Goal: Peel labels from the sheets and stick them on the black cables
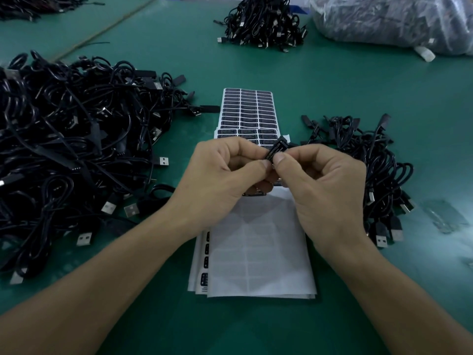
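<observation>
Across the green desk [332, 98], the largest thing is the heap of black cables [64, 149] on the left. A clear plastic bag [384, 19] lies at the far right, a far pile [263, 24] beside it, and a smaller pile [371, 170] at the right. Down the middle runs a label sheet [247, 111], its dark labels in three columns. Nearer the person lies a spent backing sheet [258, 252], peeled bare.

Above the seam between those sheets, the left hand [217, 175] and right hand [325, 188] meet. Each grip is clamped, thumb against curled fingers, on one small black connector block [277, 149]. A label [270, 154] with pale print appears to lie along it, though whether it is fully pressed down is unclear.

The block's long axis slants from the thumbs up and away to the right. Both hands are equally near, thumbs touching at its near end. Smoothing would likely run along that slant. Its cable seems to trail towards the smaller pile.
</observation>
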`<state>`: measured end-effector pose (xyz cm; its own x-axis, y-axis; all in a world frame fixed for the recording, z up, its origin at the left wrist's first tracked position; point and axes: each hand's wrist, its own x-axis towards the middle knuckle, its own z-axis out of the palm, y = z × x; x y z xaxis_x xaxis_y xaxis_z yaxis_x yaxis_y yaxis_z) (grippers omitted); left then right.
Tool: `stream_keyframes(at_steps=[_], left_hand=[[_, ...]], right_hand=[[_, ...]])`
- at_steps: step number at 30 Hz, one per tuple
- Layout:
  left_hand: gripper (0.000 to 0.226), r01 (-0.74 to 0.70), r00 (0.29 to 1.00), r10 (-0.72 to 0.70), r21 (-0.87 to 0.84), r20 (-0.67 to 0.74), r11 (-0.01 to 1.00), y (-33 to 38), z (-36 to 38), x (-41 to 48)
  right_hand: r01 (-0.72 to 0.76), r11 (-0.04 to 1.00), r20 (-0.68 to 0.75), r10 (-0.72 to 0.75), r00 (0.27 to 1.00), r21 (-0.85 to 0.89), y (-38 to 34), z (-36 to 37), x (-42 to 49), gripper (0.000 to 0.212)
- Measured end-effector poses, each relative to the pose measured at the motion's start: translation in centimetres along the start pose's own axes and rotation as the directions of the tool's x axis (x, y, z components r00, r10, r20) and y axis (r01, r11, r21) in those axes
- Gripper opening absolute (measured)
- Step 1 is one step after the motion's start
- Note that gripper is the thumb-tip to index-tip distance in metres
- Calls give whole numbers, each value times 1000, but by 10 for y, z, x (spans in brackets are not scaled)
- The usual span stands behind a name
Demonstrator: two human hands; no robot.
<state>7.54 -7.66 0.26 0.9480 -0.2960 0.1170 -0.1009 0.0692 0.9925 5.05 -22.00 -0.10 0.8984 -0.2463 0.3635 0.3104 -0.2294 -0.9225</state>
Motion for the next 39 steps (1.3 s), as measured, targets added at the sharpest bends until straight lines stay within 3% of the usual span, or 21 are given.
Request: stream_keyframes(at_steps=[11,25,29,31,34,39], left_hand=[[12,6,1000,-6,1,26,1000,0,-2,0],[16,-47,999,47,32,-9,998,-2,0,-1],[16,-61,998,61,57,-7,997,-3,0,-1],[15,-67,998,67,75,0,995,-4,1,-1],[7,-116,993,120,158,-15,981,-4,2,-2],[15,-280,945,326,506,-2,816,-3,-3,-4]], right_hand=[[0,998,23,-1,1000,63,2,0,0,24],[-1,999,8,0,1000,53,5,1,-2,9],[-38,995,15,37,999,94,5,-1,0,32],[-29,995,44,25,999,93,4,0,1,26],[12,994,39,-16,999,109,4,0,1,11],[38,997,50,-41,998,71,4,0,0,29]])
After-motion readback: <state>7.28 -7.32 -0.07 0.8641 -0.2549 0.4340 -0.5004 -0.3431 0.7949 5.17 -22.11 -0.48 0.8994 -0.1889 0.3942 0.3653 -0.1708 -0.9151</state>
